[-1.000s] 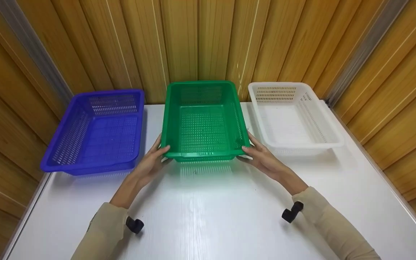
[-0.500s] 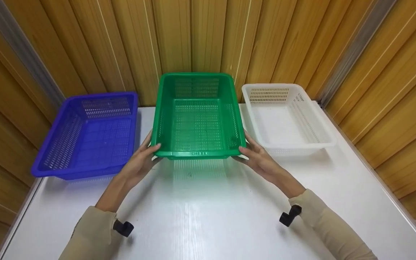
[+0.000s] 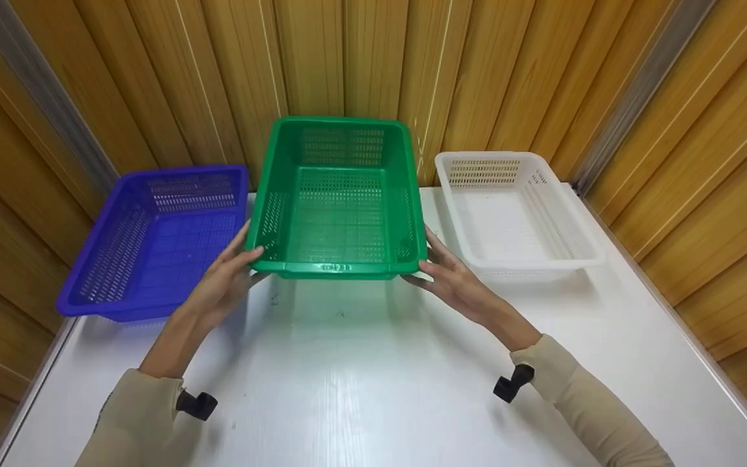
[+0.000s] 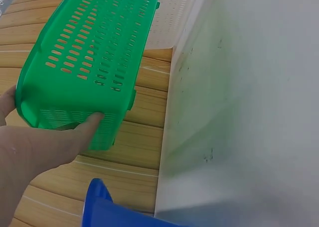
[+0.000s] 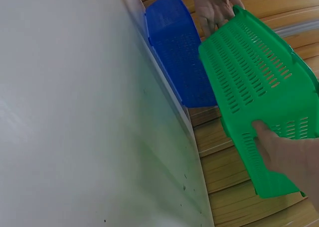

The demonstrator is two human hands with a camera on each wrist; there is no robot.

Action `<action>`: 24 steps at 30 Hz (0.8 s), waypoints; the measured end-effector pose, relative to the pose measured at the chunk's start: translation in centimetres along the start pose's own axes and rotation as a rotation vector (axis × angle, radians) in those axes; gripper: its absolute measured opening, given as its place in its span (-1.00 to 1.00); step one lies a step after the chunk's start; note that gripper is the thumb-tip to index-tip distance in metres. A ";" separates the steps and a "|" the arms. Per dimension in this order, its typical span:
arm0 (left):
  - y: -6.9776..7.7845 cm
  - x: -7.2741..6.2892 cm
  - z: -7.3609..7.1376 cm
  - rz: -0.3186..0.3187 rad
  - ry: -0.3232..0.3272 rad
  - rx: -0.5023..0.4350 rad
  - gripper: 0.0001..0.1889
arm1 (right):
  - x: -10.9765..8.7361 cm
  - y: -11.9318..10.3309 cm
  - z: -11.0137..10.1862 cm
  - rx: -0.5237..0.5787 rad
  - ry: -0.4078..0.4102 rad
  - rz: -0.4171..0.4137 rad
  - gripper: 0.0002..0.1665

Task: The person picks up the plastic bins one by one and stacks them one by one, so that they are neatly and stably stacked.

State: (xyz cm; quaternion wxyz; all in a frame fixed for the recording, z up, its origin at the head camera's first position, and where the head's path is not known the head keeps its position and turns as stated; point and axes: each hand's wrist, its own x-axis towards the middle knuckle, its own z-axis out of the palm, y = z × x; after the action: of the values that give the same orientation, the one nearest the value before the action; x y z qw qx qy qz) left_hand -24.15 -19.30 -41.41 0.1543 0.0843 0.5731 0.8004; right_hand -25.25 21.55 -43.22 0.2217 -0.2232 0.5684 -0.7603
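A green plastic basket (image 3: 341, 217) is held up off the white table between both hands, nothing inside it. My left hand (image 3: 221, 279) grips its near left corner, thumb over the rim and fingers along the side. At the near right corner my right hand (image 3: 454, 279) holds it the same way. From the left wrist view, the slotted wall of the green basket (image 4: 94, 43) shows above the left hand (image 4: 45, 147). In the right wrist view, fingers of the right hand (image 5: 286, 152) press the basket's outer wall (image 5: 249, 62).
A blue-purple basket (image 3: 189, 253) stands to the left on the white table (image 3: 347, 389), partly behind the left hand. To the right stands a white basket (image 3: 509, 224). Wood-panelled walls (image 3: 373, 58) close off the back and sides.
The green basket has risen off the table and shifted left toward the blue-purple basket, both hands moving with it. The camera view has also shifted slightly.
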 end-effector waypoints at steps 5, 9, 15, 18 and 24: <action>1.1 -1.3 -0.9 0.011 -0.005 0.033 -0.18 | 1.0 -0.4 1.1 -0.012 -0.001 -0.007 -0.11; 1.9 -2.4 -1.7 0.040 0.013 0.063 -0.21 | 1.9 -0.4 2.1 -0.026 -0.016 -0.022 -0.08; 2.6 -3.9 -2.9 0.066 0.046 0.054 -0.27 | 3.3 -0.4 3.6 -0.030 -0.029 -0.027 -0.06; 2.9 -4.8 -3.5 0.088 0.042 0.049 -0.29 | 4.1 -0.3 4.5 -0.017 -0.029 -0.023 -0.05; 3.8 -6.6 -4.8 0.157 0.025 0.044 -0.34 | 5.8 -0.2 6.3 -0.005 -0.050 -0.028 0.07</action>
State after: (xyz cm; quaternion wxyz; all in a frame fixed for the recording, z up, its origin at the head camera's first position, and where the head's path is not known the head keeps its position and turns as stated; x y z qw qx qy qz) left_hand -19.98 -26.94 -39.14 0.0820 0.1222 0.5839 0.7983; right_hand -26.19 13.34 -40.95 0.2244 -0.2507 0.5615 -0.7560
